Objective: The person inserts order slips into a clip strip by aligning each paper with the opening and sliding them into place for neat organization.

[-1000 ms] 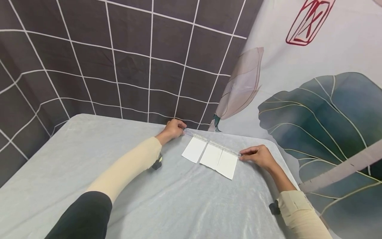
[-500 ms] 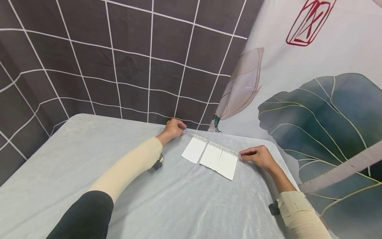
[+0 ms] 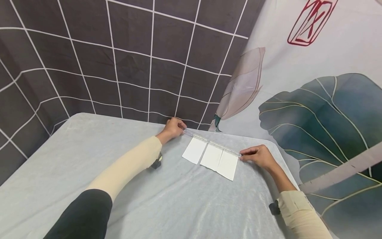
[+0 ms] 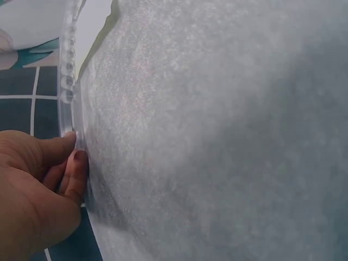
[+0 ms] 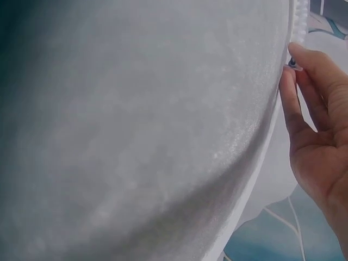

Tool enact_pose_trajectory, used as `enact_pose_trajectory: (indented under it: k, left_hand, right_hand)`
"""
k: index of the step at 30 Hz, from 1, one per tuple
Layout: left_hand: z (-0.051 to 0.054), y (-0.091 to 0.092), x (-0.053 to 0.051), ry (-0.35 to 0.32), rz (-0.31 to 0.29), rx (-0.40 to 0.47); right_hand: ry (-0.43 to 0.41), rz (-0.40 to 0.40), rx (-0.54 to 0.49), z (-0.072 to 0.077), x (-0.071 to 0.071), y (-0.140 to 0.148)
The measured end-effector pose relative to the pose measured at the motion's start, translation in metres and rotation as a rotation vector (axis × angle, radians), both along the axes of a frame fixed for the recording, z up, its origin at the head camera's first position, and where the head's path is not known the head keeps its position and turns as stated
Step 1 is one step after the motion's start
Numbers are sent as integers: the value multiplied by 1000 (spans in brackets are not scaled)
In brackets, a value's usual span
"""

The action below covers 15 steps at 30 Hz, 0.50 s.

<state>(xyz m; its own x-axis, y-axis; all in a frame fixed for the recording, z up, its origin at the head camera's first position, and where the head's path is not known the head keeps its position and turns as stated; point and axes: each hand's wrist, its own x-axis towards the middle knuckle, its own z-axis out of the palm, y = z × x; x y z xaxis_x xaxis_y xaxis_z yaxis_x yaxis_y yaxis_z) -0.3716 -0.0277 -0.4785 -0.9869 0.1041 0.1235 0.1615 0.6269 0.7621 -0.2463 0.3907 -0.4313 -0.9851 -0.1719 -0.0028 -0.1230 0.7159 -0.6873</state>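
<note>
My left hand (image 3: pixel 173 128) pinches the far left end of a clear plastic strip (image 3: pixel 216 144) between thumb and fingers. At its other end, my right hand (image 3: pixel 259 156) pinches the strip in the same way. In the left wrist view a row of rounded bumps runs along the clear strip (image 4: pixel 67 70). Below the strip lie three white paper pieces: a left one (image 3: pixel 194 150), a middle one (image 3: pixel 211 156) and a right one (image 3: pixel 228 165). Their upper edges meet the strip; whether they are fastened to it I cannot tell. A gap parts the left piece from the middle one.
A pale grey cloth covers the table (image 3: pixel 167 199). Behind it hangs a dark curtain with white grid lines (image 3: pixel 131 66). On the right, a white cloth with a large leaf print (image 3: pixel 322 113) borders the table edge. Dark wrist devices sit under both sleeves.
</note>
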Motion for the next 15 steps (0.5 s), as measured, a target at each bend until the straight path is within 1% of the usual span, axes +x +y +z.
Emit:
enact_pose_trajectory:
  k: [3,9,12,15]
  left_hand:
    - [1,-2,0,2,-14,1]
    - [1,-4,-2,-32,-9,8]
    - [2,-6,0,-46,-9,8]
    - [7,-7,4,-60,-11,4]
  right_hand:
    - [5,-3,3,0,0,0]
    - [5,-4,9,0,-1,-1]
    - [-2,-9,11,0,-2,-1]
    - [-5,-13,12,0,-2,-2]
